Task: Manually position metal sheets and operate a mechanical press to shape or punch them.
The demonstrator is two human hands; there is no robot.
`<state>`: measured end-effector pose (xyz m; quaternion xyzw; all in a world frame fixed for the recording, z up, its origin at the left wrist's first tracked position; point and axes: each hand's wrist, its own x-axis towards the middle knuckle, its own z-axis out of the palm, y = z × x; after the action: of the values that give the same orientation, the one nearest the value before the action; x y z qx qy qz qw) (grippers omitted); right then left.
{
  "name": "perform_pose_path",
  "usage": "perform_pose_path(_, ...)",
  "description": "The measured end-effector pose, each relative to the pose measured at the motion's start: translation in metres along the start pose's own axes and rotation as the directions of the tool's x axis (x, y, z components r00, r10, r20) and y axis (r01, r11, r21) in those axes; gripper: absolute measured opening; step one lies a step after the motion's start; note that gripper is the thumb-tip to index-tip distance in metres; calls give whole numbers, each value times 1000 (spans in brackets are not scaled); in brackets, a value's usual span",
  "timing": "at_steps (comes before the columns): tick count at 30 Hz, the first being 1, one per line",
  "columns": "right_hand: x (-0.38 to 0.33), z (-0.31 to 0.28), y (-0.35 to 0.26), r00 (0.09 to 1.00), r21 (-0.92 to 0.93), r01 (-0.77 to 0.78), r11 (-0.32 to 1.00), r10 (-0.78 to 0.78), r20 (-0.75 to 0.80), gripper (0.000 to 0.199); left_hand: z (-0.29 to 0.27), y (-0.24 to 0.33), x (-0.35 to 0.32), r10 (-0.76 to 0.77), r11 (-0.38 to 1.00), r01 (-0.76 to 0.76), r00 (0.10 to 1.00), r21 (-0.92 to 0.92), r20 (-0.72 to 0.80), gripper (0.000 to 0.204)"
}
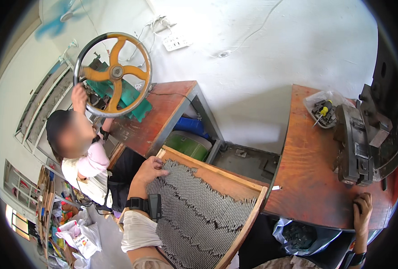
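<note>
My left hand [150, 170] is at the far left corner of a shallow wooden tray [221, 172]. Its thumb and fingers are apart and touch the edge of a dense mass of thin grey metal pins [203, 210]. The pins lie packed in uneven rows across the tray, leaving bare wood along the far side. At the right, my right hand [363, 210] rests at the near edge of a reddish-brown worktable [297, 179]. Its fingers are curled around something small and dark, mostly hidden by the hand. A dark metal machine fixture [356, 148] stands just beyond it.
A clear plastic tub [326, 110] with a yellow-handled screwdriver [323, 112] sits on the worktable. Below hangs a plastic bag [297, 235] of dark pieces. At left, another person [89, 157] grips a large yellow-spoked handwheel [116, 71] by a second bench [163, 107].
</note>
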<state>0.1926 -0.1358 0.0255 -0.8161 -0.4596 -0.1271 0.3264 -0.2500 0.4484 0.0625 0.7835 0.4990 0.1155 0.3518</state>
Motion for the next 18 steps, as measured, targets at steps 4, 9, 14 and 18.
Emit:
perform_pose_path(4, 1, 0, -3, 1000, -7, -4, 1000, 4, -20, 14, -6, 6, -4, 5, 998, -5, 1000, -67, 8, 68)
perform_pose_path(9, 1, 0, -2, 1000, 5, -18, 1000, 18, 6, 14, -9, -5, 0, 16, 998, -12, 998, -60, 66, 77)
perform_pose_path(14, 0, -1, -3, 1000, -16, -3, 1000, 3, 1, 14, 9, 7, -7, 91, 969, -69, 992, 235, -86, 64)
perform_pose_path(18, 2, 0, -4, 1000, -21, 1, 1000, -2, -14, 13, 7, 14, -2, 26, 958, 12, 991, 287, -130, 60)
